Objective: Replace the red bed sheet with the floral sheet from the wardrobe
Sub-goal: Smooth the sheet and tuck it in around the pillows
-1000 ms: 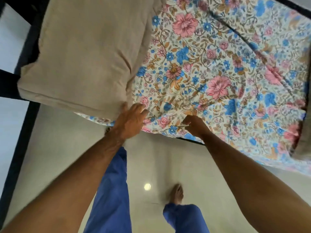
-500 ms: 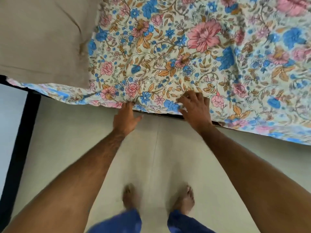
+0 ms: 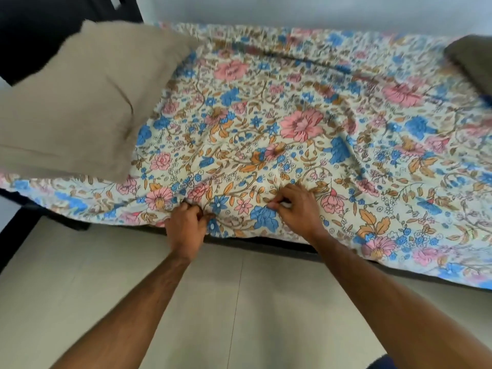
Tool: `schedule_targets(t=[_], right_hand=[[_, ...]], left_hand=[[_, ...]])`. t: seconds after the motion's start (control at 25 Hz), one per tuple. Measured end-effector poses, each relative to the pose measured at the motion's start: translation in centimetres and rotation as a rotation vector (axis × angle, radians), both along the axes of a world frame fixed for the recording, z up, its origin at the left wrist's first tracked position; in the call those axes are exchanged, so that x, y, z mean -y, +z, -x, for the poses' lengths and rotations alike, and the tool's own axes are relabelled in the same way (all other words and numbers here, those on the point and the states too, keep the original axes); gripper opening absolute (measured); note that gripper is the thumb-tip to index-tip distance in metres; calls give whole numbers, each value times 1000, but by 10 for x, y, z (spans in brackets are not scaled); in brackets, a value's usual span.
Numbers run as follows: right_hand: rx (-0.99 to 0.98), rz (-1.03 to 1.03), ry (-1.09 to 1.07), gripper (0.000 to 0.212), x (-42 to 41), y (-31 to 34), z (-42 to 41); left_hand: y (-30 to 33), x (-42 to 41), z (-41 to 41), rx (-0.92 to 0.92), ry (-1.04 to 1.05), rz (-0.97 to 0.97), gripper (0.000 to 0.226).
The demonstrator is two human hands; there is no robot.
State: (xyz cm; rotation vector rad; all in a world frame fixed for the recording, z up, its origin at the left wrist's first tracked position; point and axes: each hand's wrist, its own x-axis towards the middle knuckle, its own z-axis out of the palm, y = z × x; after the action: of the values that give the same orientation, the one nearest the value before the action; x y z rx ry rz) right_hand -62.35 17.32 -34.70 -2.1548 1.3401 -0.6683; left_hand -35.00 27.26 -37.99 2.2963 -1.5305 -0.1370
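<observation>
Floral sheet [image 3: 292, 123] is spread over the bed, pinched at its near edge by left hand [image 3: 186, 225] and right hand [image 3: 295, 209]. Smoothing seems in hand; next, creases probably need pulling taut toward the pillow [image 3: 80, 102].

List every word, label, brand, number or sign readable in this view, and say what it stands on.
None: no text can be read anywhere in the view.
The floral sheet bears only printed flowers and leaves.
The beige pillow and the dark folded cloth at the far end are plain.
</observation>
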Motion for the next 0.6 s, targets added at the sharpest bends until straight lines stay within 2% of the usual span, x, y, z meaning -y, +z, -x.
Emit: schedule_targets(t=[0.08, 0.2, 0.28, 0.32, 0.4, 0.44, 0.52, 0.56, 0.6], right_hand=[[85, -58, 40, 19, -5, 10, 5], [172, -137, 142, 18, -15, 28, 12], [150, -175, 238, 16, -33, 35, 21], [52, -197, 331, 17, -44, 37, 27], [-250, -244, 536, 14, -70, 37, 32], [-366, -263, 592, 11, -79, 35, 34], [-436, -267, 552, 17, -86, 36, 36], [-429, -266, 513, 15, -87, 38, 37], [-420, -252, 486, 12, -86, 37, 41]], left_hand=[[-4, -9, -6, -18, -73, 55, 31], [-6, -24, -8, -54, -310, 7, 39], [-5, -41, -9, -129, -536, -107, 40], [-3, -49, -12, -134, -629, -175, 41], [12, -64, -18, -37, -744, -356, 33], [19, -67, -20, 79, -786, -429, 31], [31, -62, -14, 275, -819, -475, 25], [36, -57, -5, 359, -802, -436, 22], [41, -53, 7, 368, -776, -325, 23]])
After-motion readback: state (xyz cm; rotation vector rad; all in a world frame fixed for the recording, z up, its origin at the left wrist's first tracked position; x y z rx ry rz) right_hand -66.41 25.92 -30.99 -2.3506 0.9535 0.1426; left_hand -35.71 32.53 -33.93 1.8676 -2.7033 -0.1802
